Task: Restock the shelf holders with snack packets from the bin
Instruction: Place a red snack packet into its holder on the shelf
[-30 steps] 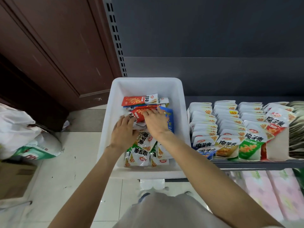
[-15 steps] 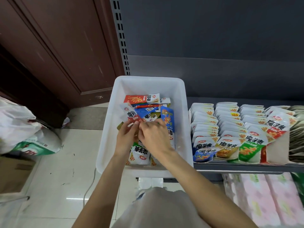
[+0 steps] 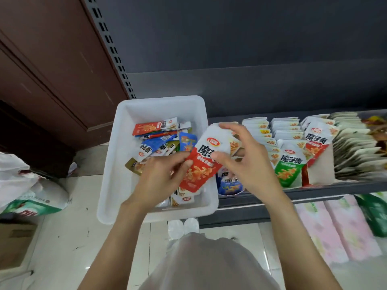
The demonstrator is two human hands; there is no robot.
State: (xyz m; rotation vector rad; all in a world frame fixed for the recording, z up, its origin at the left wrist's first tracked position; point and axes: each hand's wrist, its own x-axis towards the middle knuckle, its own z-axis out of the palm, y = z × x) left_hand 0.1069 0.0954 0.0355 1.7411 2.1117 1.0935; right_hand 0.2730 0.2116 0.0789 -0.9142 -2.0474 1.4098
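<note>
A white plastic bin point(image 3: 117, 164) holds several loose snack packets point(image 3: 159, 141) in red, blue and white. Above its right side I hold a red-and-white snack packet point(image 3: 201, 164) between both hands. My left hand point(image 3: 161, 181) pinches its lower left edge. My right hand point(image 3: 245, 162) grips its upper right part with thumb and curled fingers. To the right, cardboard shelf holders point(image 3: 320, 170) on the grey shelf point(image 3: 314, 190) stand filled with rows of packets point(image 3: 287, 135), with green and red ones at the front.
A brown wooden door point(image 3: 52, 65) and a perforated shelf upright point(image 3: 109, 42) stand behind the bin. White sacks point(image 3: 27, 185) and a cardboard box point(image 3: 14, 241) lie on the tiled floor at left. Pink tissue packs point(image 3: 339, 227) fill the lower shelf.
Both hands have risen out of the bin with the red-and-white packet and carried it right, toward the shelf holders. The view has tilted slightly.
</note>
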